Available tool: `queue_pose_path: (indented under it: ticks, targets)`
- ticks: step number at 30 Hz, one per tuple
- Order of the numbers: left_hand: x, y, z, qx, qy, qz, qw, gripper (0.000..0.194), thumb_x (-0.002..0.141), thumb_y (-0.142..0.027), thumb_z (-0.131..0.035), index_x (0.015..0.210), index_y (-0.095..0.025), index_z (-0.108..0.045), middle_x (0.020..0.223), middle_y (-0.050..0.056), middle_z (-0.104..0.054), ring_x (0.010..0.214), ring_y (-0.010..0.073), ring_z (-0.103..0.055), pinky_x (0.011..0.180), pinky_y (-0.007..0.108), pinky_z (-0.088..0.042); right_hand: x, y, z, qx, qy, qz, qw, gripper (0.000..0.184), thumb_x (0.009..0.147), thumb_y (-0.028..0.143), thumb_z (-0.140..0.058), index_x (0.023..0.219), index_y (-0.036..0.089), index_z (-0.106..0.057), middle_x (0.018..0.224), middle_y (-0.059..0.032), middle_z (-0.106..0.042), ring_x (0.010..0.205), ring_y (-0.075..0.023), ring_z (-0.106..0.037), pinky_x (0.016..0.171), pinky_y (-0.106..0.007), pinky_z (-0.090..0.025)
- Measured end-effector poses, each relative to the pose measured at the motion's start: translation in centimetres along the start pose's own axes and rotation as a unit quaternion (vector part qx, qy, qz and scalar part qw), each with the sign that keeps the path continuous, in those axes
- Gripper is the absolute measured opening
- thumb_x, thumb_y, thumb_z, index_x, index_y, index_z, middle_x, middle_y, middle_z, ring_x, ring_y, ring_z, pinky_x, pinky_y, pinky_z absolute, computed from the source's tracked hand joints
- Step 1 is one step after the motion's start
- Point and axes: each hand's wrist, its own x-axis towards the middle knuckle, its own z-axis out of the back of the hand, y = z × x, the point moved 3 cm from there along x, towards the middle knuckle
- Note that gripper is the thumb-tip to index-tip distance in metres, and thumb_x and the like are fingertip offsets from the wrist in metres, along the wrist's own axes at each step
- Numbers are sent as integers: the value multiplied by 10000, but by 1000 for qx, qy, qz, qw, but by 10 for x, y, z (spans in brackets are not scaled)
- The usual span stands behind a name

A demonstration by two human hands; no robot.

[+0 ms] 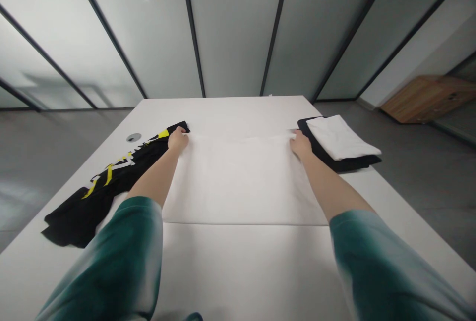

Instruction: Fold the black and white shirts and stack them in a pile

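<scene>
A plain white cloth (238, 177) lies spread on the white table, its near edge running straight across. At its far left corner, my left hand (178, 139) is closed on the fabric. My right hand (300, 143) pinches the far right corner between thumb and fingers. What kind of cloth item it is, I cannot make out against the white tabletop. Beside my left hand and forearm lies a black garment (126, 172) with yellow and white print, bunched lengthwise. Close to my right hand sits a folded white cloth (336, 137) on top of a folded black cloth (353, 165).
The white table (245, 271) reaches from below me to a frosted glass partition (234, 28) with dark frames. A round grey disc (134, 137) is set in the tabletop at the left. A wooden cabinet (427, 98) stands on the floor at the far right.
</scene>
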Motion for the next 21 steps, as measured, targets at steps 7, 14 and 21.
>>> queue_pose_path:
  ticks: [7,14,21]
  targets:
    - [-69,-10,-17,92,-1,-182,979,590,906,-430,-481,1432,-165,-450,1529,162,-422,1424,337,-345,1132,467,-329,-59,5,2,-19,-29,145,989,642,921,364,-445,1485,69,-356,1411,-246,-488,1290,-386,-446,1053,-505,-357]
    - [-119,-5,-38,170,108,-253,946,708,961,-581,-334,1532,-163,-348,1628,165,-248,1509,344,-181,1185,514,-214,-175,17,-17,-72,102,239,963,737,936,604,-361,1548,195,-325,1558,-151,-382,1466,-398,-227,1165,-593,-175]
    - [-119,-5,-41,183,112,-246,945,729,973,-593,-274,1559,-161,-301,1636,160,-218,1516,333,-158,1186,521,-211,-226,42,-26,-115,191,252,942,816,943,677,-303,1581,171,-267,1646,-178,-130,1507,-398,-58,1180,-606,-85]
